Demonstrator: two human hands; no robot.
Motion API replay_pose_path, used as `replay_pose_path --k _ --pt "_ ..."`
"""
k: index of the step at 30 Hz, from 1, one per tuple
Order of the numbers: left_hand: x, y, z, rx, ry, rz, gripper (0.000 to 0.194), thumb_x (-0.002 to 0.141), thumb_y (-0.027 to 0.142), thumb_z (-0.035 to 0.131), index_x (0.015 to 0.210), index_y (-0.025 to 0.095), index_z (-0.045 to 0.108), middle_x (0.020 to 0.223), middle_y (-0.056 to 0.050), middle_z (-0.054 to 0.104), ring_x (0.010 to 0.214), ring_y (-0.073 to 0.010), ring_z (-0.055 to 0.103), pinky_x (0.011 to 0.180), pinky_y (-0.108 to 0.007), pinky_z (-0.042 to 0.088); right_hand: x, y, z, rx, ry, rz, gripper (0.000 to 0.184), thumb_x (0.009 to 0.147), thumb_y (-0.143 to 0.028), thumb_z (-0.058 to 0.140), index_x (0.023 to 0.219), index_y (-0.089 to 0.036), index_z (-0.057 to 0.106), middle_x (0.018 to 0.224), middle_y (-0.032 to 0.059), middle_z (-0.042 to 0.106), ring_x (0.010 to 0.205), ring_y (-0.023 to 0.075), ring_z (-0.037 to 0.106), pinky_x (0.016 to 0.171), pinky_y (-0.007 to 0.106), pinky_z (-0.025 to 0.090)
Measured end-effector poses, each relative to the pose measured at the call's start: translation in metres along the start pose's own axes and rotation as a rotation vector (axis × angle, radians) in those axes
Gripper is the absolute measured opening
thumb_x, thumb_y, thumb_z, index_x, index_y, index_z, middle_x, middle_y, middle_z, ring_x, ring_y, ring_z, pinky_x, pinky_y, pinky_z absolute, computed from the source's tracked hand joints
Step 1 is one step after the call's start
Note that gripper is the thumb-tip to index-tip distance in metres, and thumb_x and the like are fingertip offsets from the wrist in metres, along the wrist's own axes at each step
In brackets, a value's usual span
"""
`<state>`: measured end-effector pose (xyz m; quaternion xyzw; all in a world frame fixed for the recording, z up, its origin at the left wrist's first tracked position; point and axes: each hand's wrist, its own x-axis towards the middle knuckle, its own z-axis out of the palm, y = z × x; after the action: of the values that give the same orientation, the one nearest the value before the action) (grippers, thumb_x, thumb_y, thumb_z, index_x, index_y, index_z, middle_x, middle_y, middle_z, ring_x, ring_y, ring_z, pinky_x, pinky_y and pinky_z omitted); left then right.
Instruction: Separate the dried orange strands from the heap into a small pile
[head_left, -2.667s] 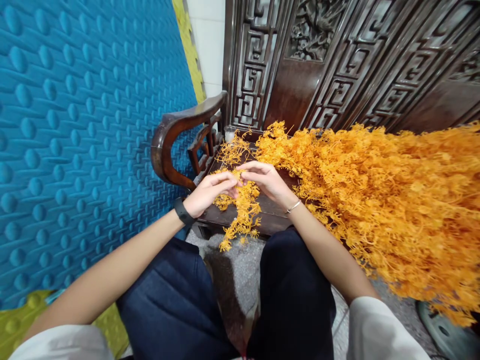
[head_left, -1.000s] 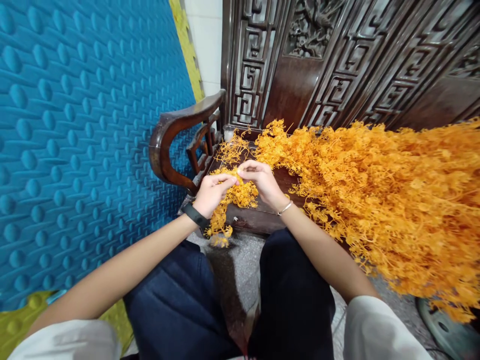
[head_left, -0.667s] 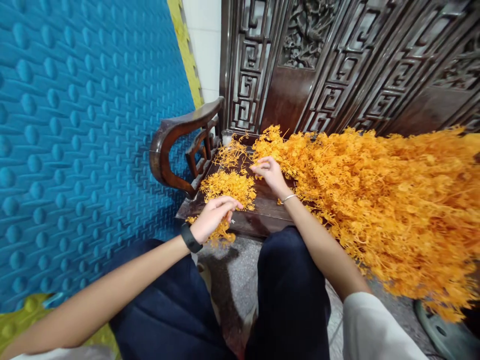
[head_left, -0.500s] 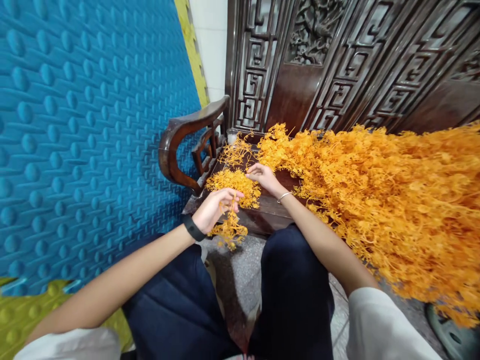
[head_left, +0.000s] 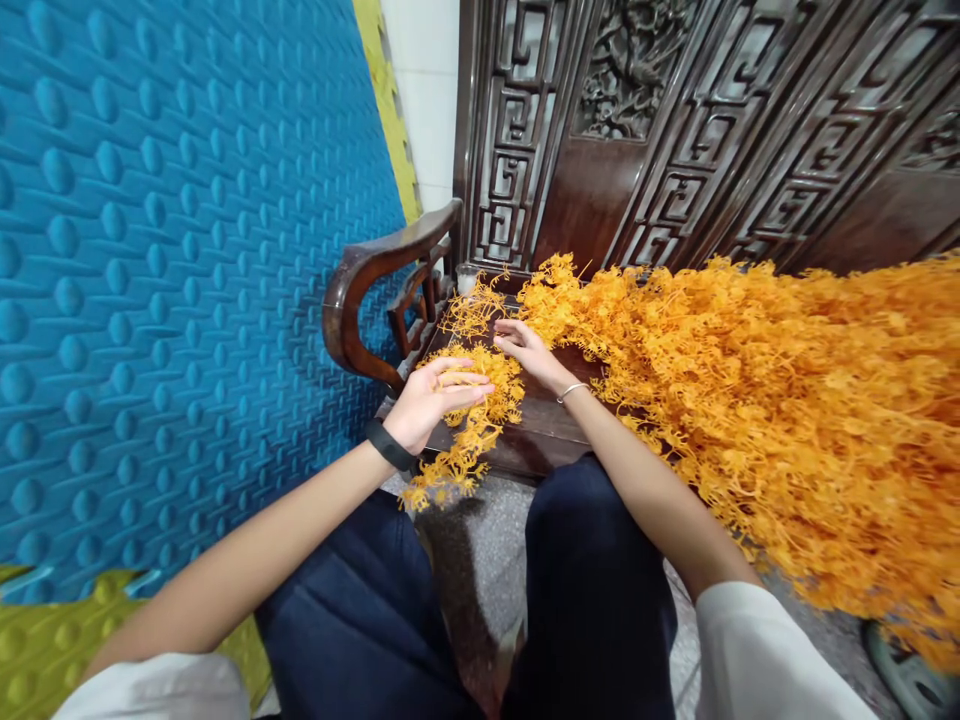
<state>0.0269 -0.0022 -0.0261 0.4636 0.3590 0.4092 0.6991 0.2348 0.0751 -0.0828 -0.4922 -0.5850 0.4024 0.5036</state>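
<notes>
- Far left: blue studded mat (head_left: 187, 250), then the bench's curved wooden armrest (head_left: 346, 305).
- Left hand (head_left: 426, 402): fingers extended, slightly spread; can't tell if they grip anything.
- Orange sprig (head_left: 454, 468): hangs just below left hand, over bench (head_left: 534, 432) front edge.
- Loose stems (head_left: 474, 308): on bench, behind the hands.
- Small orange pile (head_left: 510, 385): on bench, partly behind left hand.
- Right hand (head_left: 531, 354): thumb and fingers apart, just above pile's far side.
- Right: big orange heap (head_left: 787, 400), carved backrest (head_left: 600, 190) behind.
</notes>
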Motion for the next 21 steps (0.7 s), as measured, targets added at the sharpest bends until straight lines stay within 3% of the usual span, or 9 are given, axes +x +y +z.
replay_pose_path --k 2,4,7,10,12,15,21 --pt "0.002 0.002 0.001 0.017 -0.003 0.033 0.035 0.057 0.012 0.079 0.086 0.011 0.059 0.082 -0.007 0.073 0.084 -0.0185 0.069 0.085 -0.035 0.051 -0.004 -0.006 0.003 -0.023 0.003 -0.005 0.048 0.067 -0.041 0.071 0.108 -0.021 0.057 0.129 0.0085 0.053 0.117 0.0191 0.05 0.101 0.038 0.037" --pt "0.004 0.005 0.001 0.037 0.005 0.088 0.03 0.056 0.016 0.08 0.078 0.011 0.059 0.08 -0.006 0.072 0.081 -0.0179 0.069 0.084 -0.034 0.052 -0.009 -0.015 0.006 -0.007 -0.045 -0.004 0.044 0.069 -0.044 0.07 0.105 -0.021 0.059 0.125 0.0081 0.057 0.113 0.019 0.053 0.1 0.038 0.039" --pt "0.009 0.008 -0.003 0.054 0.082 0.185 0.029 0.055 0.019 0.08 0.074 0.012 0.058 0.075 -0.003 0.071 0.072 -0.0152 0.069 0.078 -0.032 0.053 -0.021 -0.032 0.012 0.102 -0.172 0.017 0.036 0.076 -0.052 0.06 0.088 -0.018 0.063 0.09 0.0058 0.067 0.088 0.0159 0.062 0.086 0.034 0.047" --pt "0.016 0.01 -0.008 0.088 0.163 0.294 0.028 0.055 0.021 0.079 0.071 0.013 0.058 0.067 0.0 0.068 0.064 -0.0135 0.067 0.072 -0.029 0.053 -0.037 -0.052 0.019 0.139 -0.204 -0.05 0.039 0.078 -0.054 0.057 0.067 -0.017 0.06 0.065 0.0003 0.059 0.066 0.0112 0.058 0.073 0.028 0.047" --pt "0.019 0.011 -0.012 0.148 0.21 0.413 0.025 0.056 0.021 0.078 0.068 0.013 0.057 0.066 0.001 0.066 0.063 -0.0129 0.065 0.068 -0.028 0.053 -0.048 -0.065 0.025 0.081 -0.182 -0.121 0.04 0.076 -0.052 0.061 0.058 -0.017 0.052 0.058 -0.0029 0.052 0.057 0.0083 0.049 0.063 0.025 0.043" --pt "0.022 0.013 -0.015 0.269 0.269 0.567 0.022 0.058 0.02 0.076 0.064 0.014 0.055 0.066 0.001 0.064 0.06 -0.0115 0.063 0.063 -0.026 0.052 -0.063 -0.078 0.036 -0.067 -0.198 -0.202 0.036 0.073 -0.047 0.066 0.06 -0.017 0.051 0.056 -0.0047 0.047 0.053 0.0069 0.041 0.054 0.023 0.036" --pt "0.014 0.012 -0.013 0.423 0.286 0.616 0.016 0.062 0.018 0.07 0.063 0.014 0.055 0.068 0.0 0.063 0.066 -0.0121 0.06 0.064 -0.025 0.05 -0.075 -0.074 0.058 -0.445 -0.091 -0.399 0.03 0.072 -0.042 0.069 0.07 -0.017 0.053 0.059 -0.0042 0.047 0.055 0.0081 0.042 0.054 0.023 0.033"
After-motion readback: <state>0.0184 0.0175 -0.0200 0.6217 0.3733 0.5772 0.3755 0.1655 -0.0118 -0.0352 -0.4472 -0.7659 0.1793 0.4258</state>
